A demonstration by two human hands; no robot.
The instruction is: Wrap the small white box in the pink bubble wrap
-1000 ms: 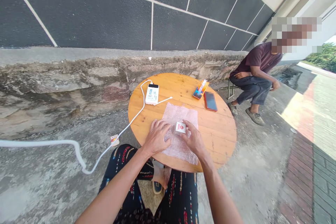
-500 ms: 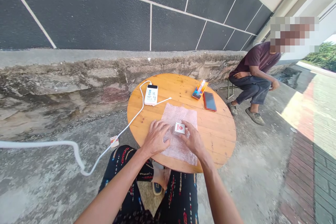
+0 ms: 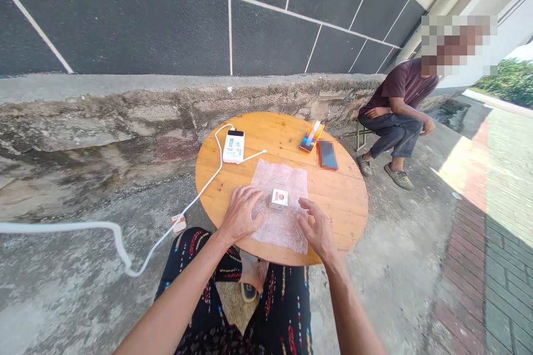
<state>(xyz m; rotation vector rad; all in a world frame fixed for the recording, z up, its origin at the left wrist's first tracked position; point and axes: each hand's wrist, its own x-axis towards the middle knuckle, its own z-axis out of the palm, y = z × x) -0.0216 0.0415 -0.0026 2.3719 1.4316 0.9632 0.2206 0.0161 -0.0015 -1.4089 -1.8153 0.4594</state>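
A small white box with a red mark (image 3: 278, 198) stands on a sheet of bubble wrap (image 3: 283, 177) spread over the near half of a round wooden table (image 3: 345, 199). My left hand (image 3: 240, 213) lies flat on the wrap just left of the box, fingers spread. My right hand (image 3: 318, 230) hovers open over the wrap's near right corner, a little short of the box and holding nothing.
On the far side of the table lie a white power bank (image 3: 234, 146) with a white cable (image 3: 200, 197) running off to the ground, an orange packet (image 3: 310, 137) and a dark phone (image 3: 327, 154). Another person (image 3: 395, 111) sits to the right by the low concrete wall.
My right hand has let go of the small box and drawn back toward me. The left hand stays on the wrap. The view has shifted slightly.
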